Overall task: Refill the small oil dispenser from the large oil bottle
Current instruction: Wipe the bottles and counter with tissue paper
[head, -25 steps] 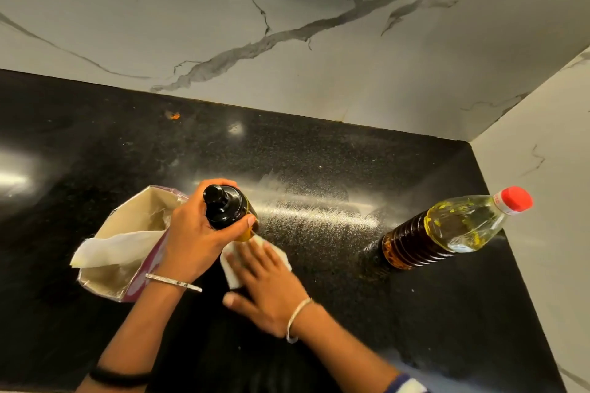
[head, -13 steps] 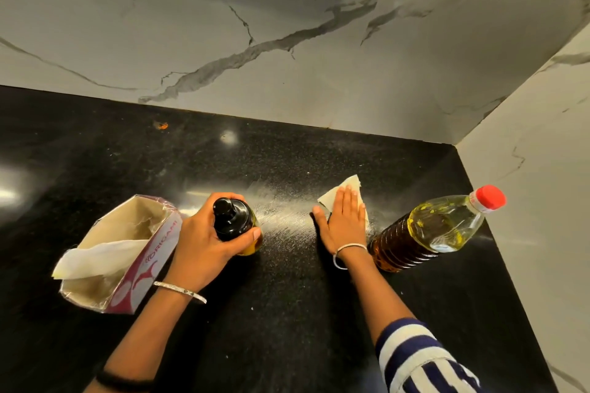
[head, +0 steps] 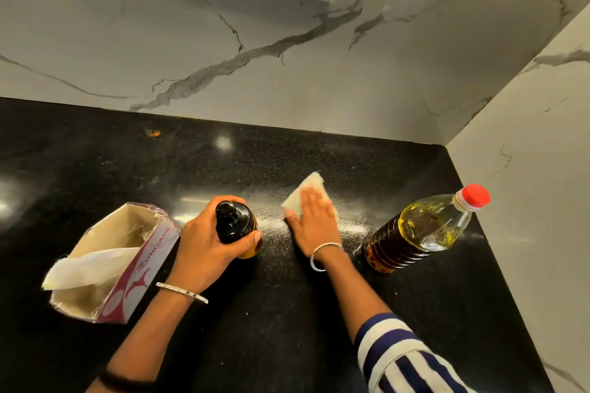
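- Fingers and thumb of my left hand (head: 204, 252) curl round the small oil dispenser (head: 234, 223), holding it upright on the black counter (head: 287, 329) with its black top on.
- My right hand (head: 314, 223) lies flat, fingers straight and together, pressing a folded white tissue (head: 306, 188) onto the counter just right of the dispenser.
- The large oil bottle (head: 421, 230) stands further right near the corner, red cap (head: 475, 196) on, apart from both hands.
- An open tissue box (head: 105, 268) sits at my left, one sheet poking out.
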